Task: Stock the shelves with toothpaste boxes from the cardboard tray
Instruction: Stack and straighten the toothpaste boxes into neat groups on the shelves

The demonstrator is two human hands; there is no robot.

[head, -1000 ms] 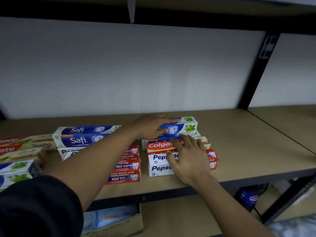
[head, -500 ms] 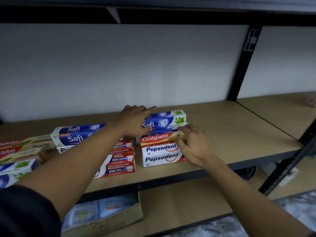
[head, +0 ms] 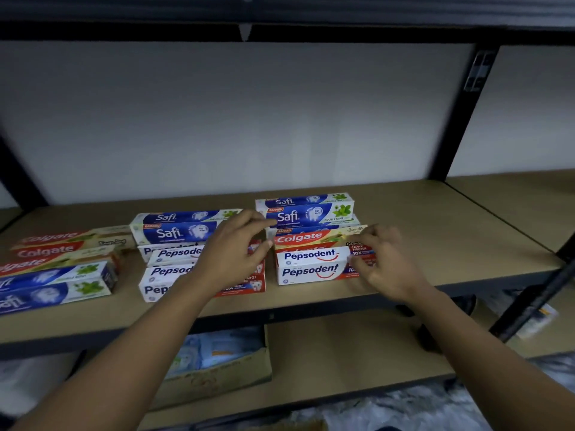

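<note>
Wooden shelf (head: 435,231) across frame middle, toothpaste boxes (head: 311,244) grouped at centre and left. Left hand (head: 231,250) hovers beside Safi box (head: 308,213), fingers loosely curled, gripping nothing. Right hand (head: 384,262) at right end of Pepsodent box (head: 311,270), fingers spread, touching, no firm grip. Cardboard tray (head: 224,371) below, lower centre. Boxes likely light, stiff, crushable; hold by long sides.

Dim light falls on a plain white wall (head: 280,113) behind tan shelf boards (head: 451,231) framed by black metal uprights (head: 460,113).
</note>
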